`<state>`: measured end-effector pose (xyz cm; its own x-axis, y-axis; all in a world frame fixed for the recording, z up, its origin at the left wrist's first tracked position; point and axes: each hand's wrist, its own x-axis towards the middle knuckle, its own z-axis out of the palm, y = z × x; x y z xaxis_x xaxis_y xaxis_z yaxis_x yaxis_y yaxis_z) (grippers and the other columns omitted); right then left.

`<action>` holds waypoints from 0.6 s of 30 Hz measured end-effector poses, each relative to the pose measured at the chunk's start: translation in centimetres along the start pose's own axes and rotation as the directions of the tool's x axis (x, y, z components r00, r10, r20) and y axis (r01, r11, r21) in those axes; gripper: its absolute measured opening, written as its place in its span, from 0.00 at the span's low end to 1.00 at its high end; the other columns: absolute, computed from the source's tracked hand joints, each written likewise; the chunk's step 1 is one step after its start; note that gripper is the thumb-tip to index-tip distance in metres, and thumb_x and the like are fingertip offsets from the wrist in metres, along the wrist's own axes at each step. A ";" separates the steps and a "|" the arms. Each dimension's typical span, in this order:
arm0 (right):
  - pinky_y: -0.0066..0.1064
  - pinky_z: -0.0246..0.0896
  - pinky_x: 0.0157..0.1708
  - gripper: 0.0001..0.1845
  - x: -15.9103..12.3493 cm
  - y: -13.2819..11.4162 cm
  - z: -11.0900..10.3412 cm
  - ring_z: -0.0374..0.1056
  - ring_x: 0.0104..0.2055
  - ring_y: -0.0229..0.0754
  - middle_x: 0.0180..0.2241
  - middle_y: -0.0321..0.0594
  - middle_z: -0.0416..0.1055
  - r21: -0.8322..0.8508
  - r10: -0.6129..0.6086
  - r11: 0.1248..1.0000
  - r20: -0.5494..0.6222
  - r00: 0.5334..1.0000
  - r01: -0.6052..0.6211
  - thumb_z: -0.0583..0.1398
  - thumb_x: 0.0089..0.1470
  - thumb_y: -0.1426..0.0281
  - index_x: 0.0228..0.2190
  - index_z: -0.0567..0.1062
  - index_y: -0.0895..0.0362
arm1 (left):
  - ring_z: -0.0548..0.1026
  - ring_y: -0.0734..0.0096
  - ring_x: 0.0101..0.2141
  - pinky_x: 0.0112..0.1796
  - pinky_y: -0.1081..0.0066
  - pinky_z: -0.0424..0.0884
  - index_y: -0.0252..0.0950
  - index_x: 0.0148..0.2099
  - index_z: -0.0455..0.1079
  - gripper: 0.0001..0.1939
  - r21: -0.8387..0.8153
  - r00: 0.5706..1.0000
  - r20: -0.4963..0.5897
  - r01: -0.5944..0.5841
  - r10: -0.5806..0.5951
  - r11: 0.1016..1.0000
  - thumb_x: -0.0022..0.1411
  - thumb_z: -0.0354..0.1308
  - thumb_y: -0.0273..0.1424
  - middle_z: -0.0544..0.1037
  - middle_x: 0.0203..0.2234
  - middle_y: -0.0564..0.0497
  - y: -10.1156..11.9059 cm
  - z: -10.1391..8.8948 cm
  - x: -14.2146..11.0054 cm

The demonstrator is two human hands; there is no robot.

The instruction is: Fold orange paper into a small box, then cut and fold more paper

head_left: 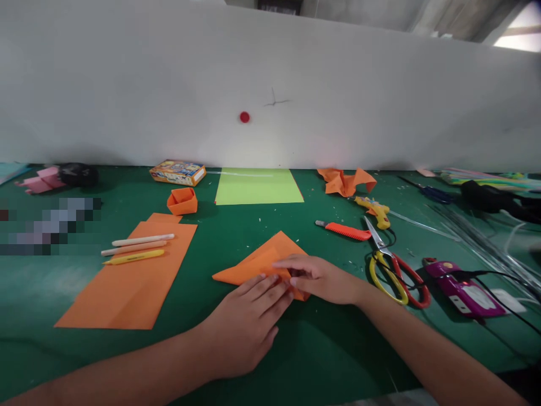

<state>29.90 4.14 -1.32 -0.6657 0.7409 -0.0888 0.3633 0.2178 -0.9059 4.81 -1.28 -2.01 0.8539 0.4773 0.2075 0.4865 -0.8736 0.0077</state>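
A folded sheet of orange paper (257, 262) lies on the green table in front of me, with pointed corners at its left and top. My left hand (253, 321) rests flat on its lower edge, fingers stretched out and pressing down. From the right, my right hand (319, 276) bends its fingers and thumb around the paper's right part. The paper under both hands is partly hidden. Left of it, a stack of orange sheets (127, 287) carries a yellow pen (137, 257) and two pale sticks (141, 241).
Beyond stand a small folded orange paper box (182, 201), a printed carton (178, 173) and a light green sheet (258, 189). To the right lie crumpled orange paper (344, 181), a red cutter (344, 230), a yellow glue gun (375, 211), scissors (395, 270) and a purple power strip (465, 290) with cables.
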 end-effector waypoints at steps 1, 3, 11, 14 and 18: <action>0.34 0.68 0.41 0.23 0.0 0.0 0.2 0.68 0.39 0.40 0.43 0.42 0.73 -0.017 -0.007 1.000 -0.028 1.000 0.007 0.58 0.64 0.67 0.59 0.73 0.54 | 0.61 0.51 0.66 0.65 0.54 0.56 0.32 0.71 0.58 0.29 -0.025 1.000 0.013 0.015 -0.015 1.000 0.70 0.50 0.33 0.65 0.67 0.43 0.0 0.0 0.0; 0.34 0.69 0.40 0.20 0.0 -0.1 0.5 0.68 0.37 0.40 0.43 0.42 0.73 -0.060 -0.046 0.997 -0.075 0.996 0.041 0.57 0.64 0.68 0.56 0.74 0.54 | 0.61 0.50 0.66 0.65 0.53 0.57 0.31 0.72 0.56 0.32 -0.065 0.998 0.040 0.041 -0.039 0.997 0.68 0.52 0.32 0.64 0.68 0.41 0.1 0.1 -0.1; 0.36 0.72 0.44 0.19 0.2 -0.4 1.0 0.70 0.52 0.44 0.54 0.46 0.70 -0.203 -0.208 0.964 -0.173 0.963 0.172 0.55 0.63 0.75 0.52 0.76 0.51 | 0.65 0.48 0.63 0.60 0.50 0.62 0.33 0.72 0.56 0.30 -0.075 0.986 0.095 0.141 -0.134 0.987 0.72 0.48 0.37 0.65 0.67 0.41 0.3 -0.1 -0.1; 0.34 0.72 0.43 0.20 0.2 -0.2 0.9 0.71 0.50 0.43 0.54 0.45 0.71 -0.215 -0.209 0.962 -0.174 0.962 0.170 0.55 0.63 0.76 0.52 0.76 0.51 | 0.65 0.45 0.62 0.59 0.47 0.63 0.33 0.72 0.56 0.31 -0.055 0.980 0.105 0.177 -0.171 0.983 0.72 0.48 0.37 0.65 0.67 0.40 0.5 -0.1 -0.1; 0.38 0.70 0.51 0.20 0.1 -0.2 0.9 0.70 0.54 0.44 0.54 0.44 0.71 -0.254 -0.215 0.952 -0.157 0.964 0.171 0.55 0.63 0.75 0.53 0.77 0.50 | 0.65 0.42 0.63 0.58 0.44 0.63 0.36 0.72 0.56 0.31 -0.056 0.970 0.089 0.231 -0.225 0.971 0.71 0.50 0.38 0.67 0.65 0.39 0.6 0.0 -0.2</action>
<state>29.18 3.67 -1.54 -0.6173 0.7672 0.1742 0.3973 0.4951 -0.7726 4.90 -1.92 -2.07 0.7353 0.6683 0.1129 0.6592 -0.7439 0.1100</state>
